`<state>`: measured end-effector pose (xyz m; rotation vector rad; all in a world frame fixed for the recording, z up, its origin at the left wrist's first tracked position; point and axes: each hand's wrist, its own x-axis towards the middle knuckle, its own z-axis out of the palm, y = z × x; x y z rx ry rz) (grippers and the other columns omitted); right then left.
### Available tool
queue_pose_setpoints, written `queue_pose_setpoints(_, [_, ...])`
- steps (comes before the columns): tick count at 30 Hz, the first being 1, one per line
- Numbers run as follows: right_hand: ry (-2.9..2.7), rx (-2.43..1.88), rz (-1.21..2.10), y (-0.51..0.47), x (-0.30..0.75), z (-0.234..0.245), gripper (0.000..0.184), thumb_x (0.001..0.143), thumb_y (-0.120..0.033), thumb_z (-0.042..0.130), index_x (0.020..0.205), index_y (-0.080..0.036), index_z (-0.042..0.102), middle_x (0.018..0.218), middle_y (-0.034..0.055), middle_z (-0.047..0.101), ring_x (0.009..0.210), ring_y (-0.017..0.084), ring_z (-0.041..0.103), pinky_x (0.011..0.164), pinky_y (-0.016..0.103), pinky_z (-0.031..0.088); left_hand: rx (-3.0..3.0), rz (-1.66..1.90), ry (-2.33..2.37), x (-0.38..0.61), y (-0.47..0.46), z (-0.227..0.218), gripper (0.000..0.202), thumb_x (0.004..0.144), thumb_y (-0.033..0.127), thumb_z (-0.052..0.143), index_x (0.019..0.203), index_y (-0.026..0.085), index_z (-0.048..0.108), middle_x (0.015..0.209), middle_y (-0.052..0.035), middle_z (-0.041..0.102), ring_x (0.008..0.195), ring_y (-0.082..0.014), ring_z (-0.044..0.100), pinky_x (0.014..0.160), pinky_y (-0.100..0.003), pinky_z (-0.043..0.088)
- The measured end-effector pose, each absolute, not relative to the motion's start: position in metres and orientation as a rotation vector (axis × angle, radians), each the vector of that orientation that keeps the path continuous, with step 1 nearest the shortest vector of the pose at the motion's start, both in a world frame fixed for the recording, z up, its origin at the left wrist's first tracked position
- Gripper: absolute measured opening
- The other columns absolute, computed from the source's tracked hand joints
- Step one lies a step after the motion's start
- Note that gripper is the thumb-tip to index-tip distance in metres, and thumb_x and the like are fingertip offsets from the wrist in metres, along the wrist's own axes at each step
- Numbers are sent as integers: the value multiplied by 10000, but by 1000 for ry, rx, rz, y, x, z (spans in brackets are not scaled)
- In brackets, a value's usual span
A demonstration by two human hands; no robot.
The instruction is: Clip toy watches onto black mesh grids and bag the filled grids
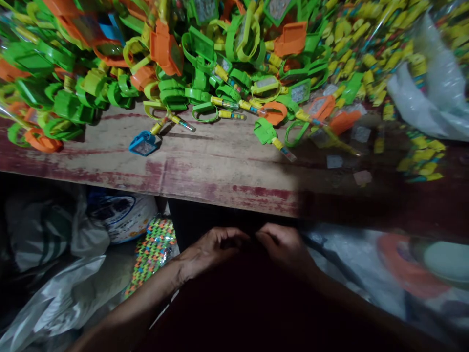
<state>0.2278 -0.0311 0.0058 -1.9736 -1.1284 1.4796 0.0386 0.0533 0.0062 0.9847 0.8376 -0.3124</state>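
Observation:
My left hand [216, 247] and my right hand [284, 244] are close together in front of my dark clothing, just below the table's front edge. The fingers of both are curled, thumbs against fingertips. It is too dark between them to make out what they hold, if anything. Beyond them on the worn wooden table [220, 166] lie a green toy watch [265, 131] with a yellow-capped tube and a blue toy watch piece [144, 143]. Farther back is a heap of green, orange and yellow toy watches [172, 93].
At the right of the table are many small yellow tubes [388, 58], a clear plastic bag [432, 93] and small paper squares [334, 162]. Under the table on the left stand white sacks [40, 230] and a colourful patterned packet [154, 249]. An orange item [403, 264] lies low at right.

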Motion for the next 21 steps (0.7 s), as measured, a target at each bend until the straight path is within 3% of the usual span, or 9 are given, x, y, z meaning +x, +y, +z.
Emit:
queue_pose_setpoints(10, [-1165,-2187,1102,-40,226,-6,348,867,-429,453,661,-205,620,583,18,605,565,152,539,588,250,388,982,-319,850,42,61,19,251,787,288,639,1013,208,715,983,-9,707,930,-178,616,875,-300,456])
queue_pose_setpoints(17, [-1178,-2350,934,-54,235,14,354,924,-424,423,769,-218,666,718,63,689,641,195,625,658,281,424,989,-296,787,35,57,3,314,824,328,652,1123,245,706,1067,-13,725,981,-182,634,881,-295,465])
queue_pose_setpoints(21, [-1176,-2334,1014,-56,240,30,327,938,-387,430,785,-205,654,771,61,699,689,194,635,693,281,432,878,-297,769,32,56,0,332,840,362,655,1142,231,700,1102,-34,715,989,-180,629,872,-284,455])
